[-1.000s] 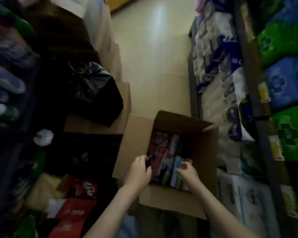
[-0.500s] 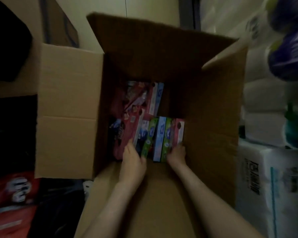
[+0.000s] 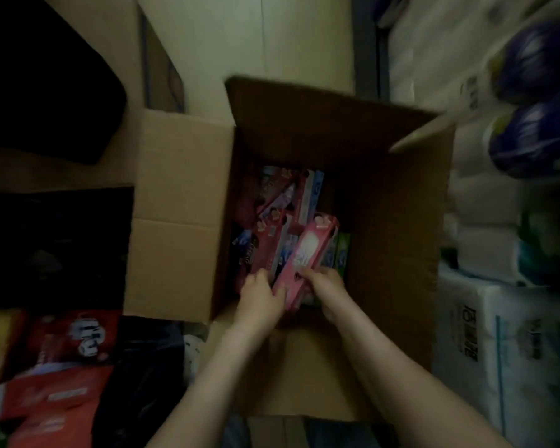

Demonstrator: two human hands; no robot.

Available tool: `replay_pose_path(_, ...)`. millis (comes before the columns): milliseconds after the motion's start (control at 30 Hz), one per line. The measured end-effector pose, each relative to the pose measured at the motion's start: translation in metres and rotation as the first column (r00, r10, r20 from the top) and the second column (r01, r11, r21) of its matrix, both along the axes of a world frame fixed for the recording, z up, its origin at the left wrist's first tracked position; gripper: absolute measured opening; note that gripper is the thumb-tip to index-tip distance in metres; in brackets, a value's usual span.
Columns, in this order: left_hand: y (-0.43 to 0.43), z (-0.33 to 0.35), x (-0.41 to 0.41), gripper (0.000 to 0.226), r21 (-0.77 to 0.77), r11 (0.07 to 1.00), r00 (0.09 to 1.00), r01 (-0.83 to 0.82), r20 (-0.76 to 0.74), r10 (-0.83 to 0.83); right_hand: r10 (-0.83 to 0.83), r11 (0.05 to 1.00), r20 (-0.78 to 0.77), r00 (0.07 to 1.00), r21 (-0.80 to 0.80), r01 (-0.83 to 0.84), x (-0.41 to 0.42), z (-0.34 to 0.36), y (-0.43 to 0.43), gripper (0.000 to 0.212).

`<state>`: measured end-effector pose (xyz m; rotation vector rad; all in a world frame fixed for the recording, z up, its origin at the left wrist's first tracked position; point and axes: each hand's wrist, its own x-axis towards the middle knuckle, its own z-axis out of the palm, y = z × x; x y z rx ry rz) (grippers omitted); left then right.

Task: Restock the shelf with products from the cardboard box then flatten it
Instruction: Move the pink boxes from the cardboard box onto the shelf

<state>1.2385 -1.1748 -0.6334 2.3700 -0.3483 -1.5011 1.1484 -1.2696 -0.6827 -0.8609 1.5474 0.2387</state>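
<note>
An open cardboard box [image 3: 175, 215] stands on the floor below me, flaps spread. Inside lie several long toothpaste cartons [image 3: 272, 227] in red, pink, blue and green. A pink carton [image 3: 307, 257] is tilted up above the others. My right hand [image 3: 325, 282] grips its near end from the right. My left hand [image 3: 259, 292] holds its left edge, fingers curled against it and a red carton beside it. Both forearms reach down into the box.
Packs of tissue and toilet rolls [image 3: 498, 350] fill the shelf on the right. Red packages [image 3: 62, 367] and a dark bag [image 3: 46, 79] lie on the left. Another cardboard piece [image 3: 156, 66] leans behind the box, with pale floor [image 3: 272, 37] beyond.
The camera has dropped close over the box. Both hands went from its rim down to the cartons, and a pink carton is now lifted and tilted out of the row.
</note>
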Motion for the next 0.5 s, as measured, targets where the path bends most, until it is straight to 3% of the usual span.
replay_pose_path(133, 0.024, 0.082, 0.032, 0.062, -0.079, 0.993, 0.995, -0.088, 0.042, 0.092, -0.004, 0.990, 0.379, 0.925, 0.134, -0.051, 0.034, 0.097, 0.018, 0.010)
replay_pose_path(233, 0.057, 0.146, 0.066, 0.047, -0.152, 0.978, 0.981, -0.140, 0.114, 0.158, -0.015, 0.978, 0.539, 0.842, 0.181, -0.099, 0.070, 0.161, 0.040, 0.011)
replay_pose_path(367, 0.121, 0.230, 0.106, 0.038, -0.218, 0.973, 0.967, -0.078, 0.221, 0.127, 0.158, 0.950, 0.596, 0.787, 0.125, -0.285, 0.112, 0.242, 0.088, 0.018)
replay_pose_path(500, 0.200, 0.318, 0.141, 0.042, -0.213, 0.977, 0.915, 0.012, 0.397, 0.075, 0.330, 0.934, 0.573, 0.750, -0.080, -0.349, 0.162, 0.326, 0.139, 0.062)
